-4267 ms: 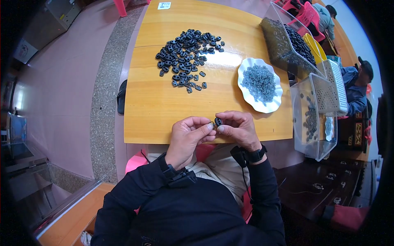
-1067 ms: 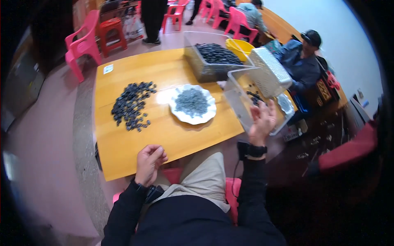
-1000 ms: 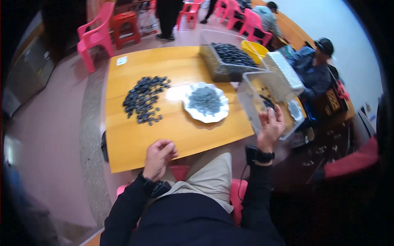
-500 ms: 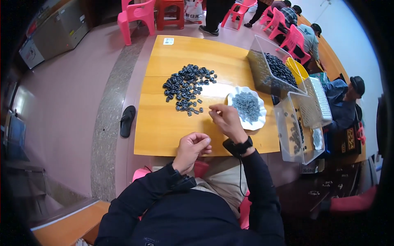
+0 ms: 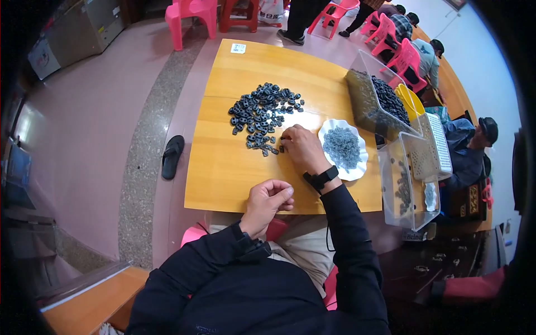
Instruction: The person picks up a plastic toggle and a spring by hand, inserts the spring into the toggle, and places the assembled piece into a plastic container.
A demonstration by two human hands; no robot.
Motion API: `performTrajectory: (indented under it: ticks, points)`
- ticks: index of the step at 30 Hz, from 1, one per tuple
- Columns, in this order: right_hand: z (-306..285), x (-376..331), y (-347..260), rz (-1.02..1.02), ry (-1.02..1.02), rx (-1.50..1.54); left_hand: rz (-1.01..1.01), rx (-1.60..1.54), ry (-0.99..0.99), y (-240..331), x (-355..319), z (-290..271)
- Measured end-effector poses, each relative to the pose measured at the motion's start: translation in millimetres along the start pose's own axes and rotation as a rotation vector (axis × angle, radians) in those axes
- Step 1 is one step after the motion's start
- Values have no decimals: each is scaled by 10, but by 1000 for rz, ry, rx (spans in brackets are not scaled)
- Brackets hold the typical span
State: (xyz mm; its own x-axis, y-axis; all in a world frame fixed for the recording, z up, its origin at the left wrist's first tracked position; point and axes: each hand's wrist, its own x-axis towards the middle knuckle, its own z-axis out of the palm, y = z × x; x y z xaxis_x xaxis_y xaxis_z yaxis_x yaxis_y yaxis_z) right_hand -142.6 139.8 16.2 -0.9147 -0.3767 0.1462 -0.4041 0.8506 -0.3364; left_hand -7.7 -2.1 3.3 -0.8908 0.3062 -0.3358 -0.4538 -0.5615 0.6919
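Note:
On the wooden table [image 5: 223, 184] lies a loose pile of small black plastic pieces with holes [image 5: 258, 111]. My right hand [image 5: 303, 148] has its fingers bent down at the pile's near right edge, closing on a small black plastic piece [image 5: 282, 148]; the fingertips are partly hidden. Close to the table's front edge, my left hand [image 5: 266, 205] is closed, thumb against the curled fingers. Whatever it may hold cannot be made out. Just right of my right hand stands a white scalloped plate [image 5: 361, 162] heaped with small translucent grey pieces [image 5: 341, 146].
A clear bin [image 5: 363, 100] of black pieces stands at the table's right edge. Beside it are another clear bin [image 5: 395, 195], a white perforated basket [image 5: 438, 139] and a yellow container [image 5: 410, 100]. A person [image 5: 469, 145] sits at the right. A black slipper [image 5: 173, 157] lies on the floor.
My right hand has moved from beside the plate forward to the near edge of the black pile. The left hand stays closed near the table edge. The view has shifted slightly.

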Motion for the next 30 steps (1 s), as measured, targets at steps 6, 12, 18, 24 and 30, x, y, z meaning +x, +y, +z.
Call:
performTrajectory:
  ticks: [6, 12, 18, 24, 30]
  points:
    - [-98, -148, 2, 52, -96, -20, 14, -14, 2, 9, 5, -17]
    - [-151, -384, 48, 22, -108, 63, 47, -27, 29, -12, 9, -37]
    - [-227, -720, -132, 25, -33, 356, 116, -52, 70, -48, 40, -33]
    - [-118, -1054, -272, 147, -8, 856, 93, -28, 31, -54, 23, -9]
    - [-231, -1193, -172, 105, 117, 865, 74, -16, 11, -63, 22, -25]
